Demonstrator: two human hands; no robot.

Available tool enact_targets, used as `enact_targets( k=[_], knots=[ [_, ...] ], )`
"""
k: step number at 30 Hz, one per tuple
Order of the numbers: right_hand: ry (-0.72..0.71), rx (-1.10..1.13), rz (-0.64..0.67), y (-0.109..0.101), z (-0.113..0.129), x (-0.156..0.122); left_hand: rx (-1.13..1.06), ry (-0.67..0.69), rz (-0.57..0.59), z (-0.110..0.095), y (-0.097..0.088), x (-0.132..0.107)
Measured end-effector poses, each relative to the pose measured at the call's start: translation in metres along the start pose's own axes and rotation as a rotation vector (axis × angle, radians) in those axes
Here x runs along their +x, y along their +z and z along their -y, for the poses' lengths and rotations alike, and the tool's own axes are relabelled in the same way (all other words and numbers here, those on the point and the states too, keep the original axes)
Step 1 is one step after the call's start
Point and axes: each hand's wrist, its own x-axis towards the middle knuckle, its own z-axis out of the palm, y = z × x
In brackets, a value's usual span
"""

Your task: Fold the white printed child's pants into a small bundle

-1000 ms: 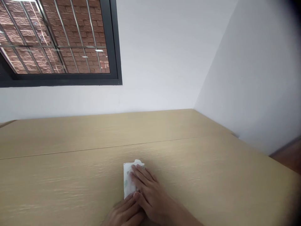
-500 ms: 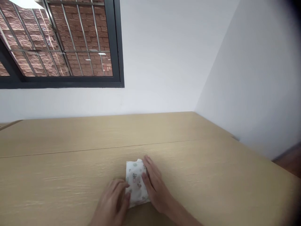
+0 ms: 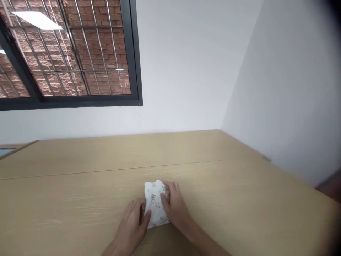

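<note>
A small white folded cloth or soft packet [image 3: 156, 204], printed with little animal figures and green spots, lies on the wooden table [image 3: 80, 202]. My left hand [image 3: 133, 220] grips its left edge, thumb on top and fingers curled at the side. On the opposite edge, my right hand [image 3: 177, 206] has its thumb on the upper face and its fingers bent round the far right corner. Whether it is cloth or a filled packet I cannot tell. The fingertips under the edges are partly hidden.
A seam [image 3: 112, 170] runs across the tabletop beyond the packet. White walls [image 3: 181, 71] rise behind and to the right of the table. At the upper left is a dark-framed window [image 3: 140, 71] with metal bars and a brick wall outside.
My left hand has closed on the packet's left edge, and my right fingers have bent round its right edge. The view has tilted up slightly, showing more of the window.
</note>
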Motion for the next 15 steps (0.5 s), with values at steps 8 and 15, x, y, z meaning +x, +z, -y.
enact_targets(
  k=[8,15],
  knots=[
    [0.093,0.062,-0.063,0.015,0.003,0.001,-0.233,-0.054,-0.001,-0.014,-0.013,0.01],
    [0.138,0.28,0.025,0.027,0.055,-0.018,-0.297,-0.072,-0.027,-0.037,-0.07,-0.028]
  ],
)
